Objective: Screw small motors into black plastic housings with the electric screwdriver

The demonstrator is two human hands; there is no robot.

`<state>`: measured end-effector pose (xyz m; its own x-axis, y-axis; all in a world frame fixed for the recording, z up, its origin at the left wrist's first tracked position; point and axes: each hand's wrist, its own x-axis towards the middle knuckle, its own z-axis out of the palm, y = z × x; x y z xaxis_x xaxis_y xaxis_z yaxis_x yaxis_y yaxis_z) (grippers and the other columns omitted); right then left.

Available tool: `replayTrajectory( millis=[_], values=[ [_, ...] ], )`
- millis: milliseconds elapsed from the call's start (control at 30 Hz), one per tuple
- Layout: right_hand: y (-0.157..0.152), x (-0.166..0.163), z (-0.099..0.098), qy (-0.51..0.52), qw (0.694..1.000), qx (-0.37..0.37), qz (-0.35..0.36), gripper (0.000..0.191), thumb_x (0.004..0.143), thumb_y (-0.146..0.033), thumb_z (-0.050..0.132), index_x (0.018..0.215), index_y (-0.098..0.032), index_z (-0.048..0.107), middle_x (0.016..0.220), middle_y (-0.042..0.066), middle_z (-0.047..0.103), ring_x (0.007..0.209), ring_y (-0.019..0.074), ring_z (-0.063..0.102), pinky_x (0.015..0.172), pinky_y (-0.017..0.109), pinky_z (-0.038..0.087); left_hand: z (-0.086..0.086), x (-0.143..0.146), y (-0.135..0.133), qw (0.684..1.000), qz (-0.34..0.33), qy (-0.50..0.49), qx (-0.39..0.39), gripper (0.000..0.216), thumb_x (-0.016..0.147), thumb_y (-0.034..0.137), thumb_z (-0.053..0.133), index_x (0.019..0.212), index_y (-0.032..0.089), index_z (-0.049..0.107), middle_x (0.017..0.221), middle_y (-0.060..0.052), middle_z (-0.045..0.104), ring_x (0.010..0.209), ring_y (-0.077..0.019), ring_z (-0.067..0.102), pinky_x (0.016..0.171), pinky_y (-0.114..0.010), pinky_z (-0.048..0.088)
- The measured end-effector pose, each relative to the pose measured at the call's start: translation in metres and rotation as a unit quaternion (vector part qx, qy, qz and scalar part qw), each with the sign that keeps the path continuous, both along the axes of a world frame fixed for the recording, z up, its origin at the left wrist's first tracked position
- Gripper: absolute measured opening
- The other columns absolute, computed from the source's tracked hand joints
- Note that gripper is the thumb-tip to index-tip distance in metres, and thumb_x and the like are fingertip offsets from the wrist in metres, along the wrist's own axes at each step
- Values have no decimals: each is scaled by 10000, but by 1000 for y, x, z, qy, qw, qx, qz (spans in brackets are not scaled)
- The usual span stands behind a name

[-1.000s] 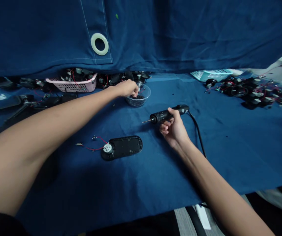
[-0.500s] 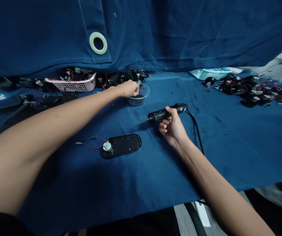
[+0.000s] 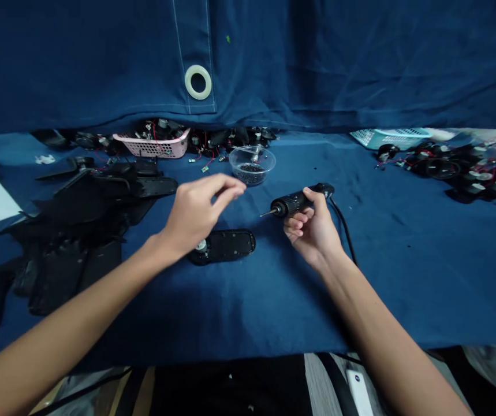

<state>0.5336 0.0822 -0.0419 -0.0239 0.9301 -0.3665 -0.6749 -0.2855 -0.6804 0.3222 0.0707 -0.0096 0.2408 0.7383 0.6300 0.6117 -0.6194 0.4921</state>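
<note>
My right hand (image 3: 310, 228) is wrapped round a black electric screwdriver (image 3: 295, 203), its bit (image 3: 268, 213) pointing left and its cord trailing off behind. My left hand (image 3: 200, 211) is raised over the cloth with thumb and fingers pinched together; whatever sits between the fingertips is too small to make out. Just beyond it stands a clear round plastic tub (image 3: 253, 167) holding many small dark screws. Below the left hand lies a long black plastic housing (image 3: 230, 245) with a white round motor (image 3: 201, 247) at its left end, partly hidden by the wrist.
Black plastic parts (image 3: 78, 225) are heaped on the left. Behind them a pink basket (image 3: 155, 147) holds wired parts. At the far right, a turquoise basket (image 3: 390, 138) stands near a pile of wired black motor parts (image 3: 459, 164). A blue curtain (image 3: 338, 63) hangs across the back.
My left hand has come out of the screw tub and back toward me, over the housing's left end. My right hand still holds the screwdriver. The view has shifted, showing more on the left.
</note>
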Motion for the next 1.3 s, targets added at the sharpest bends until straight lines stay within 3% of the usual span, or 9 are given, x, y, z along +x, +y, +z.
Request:
replayTrajectory(
  millis=[100,267,400,600,1000,1300],
  values=[
    [-5,-5,2,5,1000,4,17,395,809,-388,661,651,-210,345,455,-91,338,351,30,363,282,127,283,-15,0,-34,997,32,-63,-30,138,926,284,586,962,241,712,937,34,750,811,-135,708,786,-275,571],
    [-9,-12,2,-24,999,1,33,361,825,-403,662,659,-193,420,456,-58,437,408,59,503,338,121,405,-31,6,-51,990,21,-135,-19,139,912,262,612,1016,275,704,987,38,749,789,-136,721,754,-306,622],
    [-9,-14,1,-48,998,11,32,326,824,-406,670,678,-176,490,465,-43,482,444,79,565,430,139,516,-35,5,-54,990,-3,-141,-7,188,902,205,626,1053,300,686,971,46,748,831,-138,723,774,-321,626],
    [-11,-16,-1,-54,998,15,35,341,861,-401,630,647,-150,540,464,-34,492,451,80,586,454,142,543,-34,5,-54,994,-2,-100,39,215,892,158,635,1049,301,669,966,41,745,852,-144,712,744,-332,610],
    [-13,-19,-7,-71,997,24,10,305,849,-381,660,679,-146,567,499,-14,555,507,108,645,540,173,594,-36,-4,-47,993,79,43,79,120,934,188,572,1002,217,667,952,6,747,785,-119,697,730,-256,576],
    [-15,-23,-7,-46,998,-25,18,305,872,-364,635,699,-118,586,497,-6,557,505,113,649,524,164,592,-39,-5,-39,990,71,-8,123,65,887,144,638,915,152,696,876,-5,749,740,-85,688,717,-183,544]
  ],
)
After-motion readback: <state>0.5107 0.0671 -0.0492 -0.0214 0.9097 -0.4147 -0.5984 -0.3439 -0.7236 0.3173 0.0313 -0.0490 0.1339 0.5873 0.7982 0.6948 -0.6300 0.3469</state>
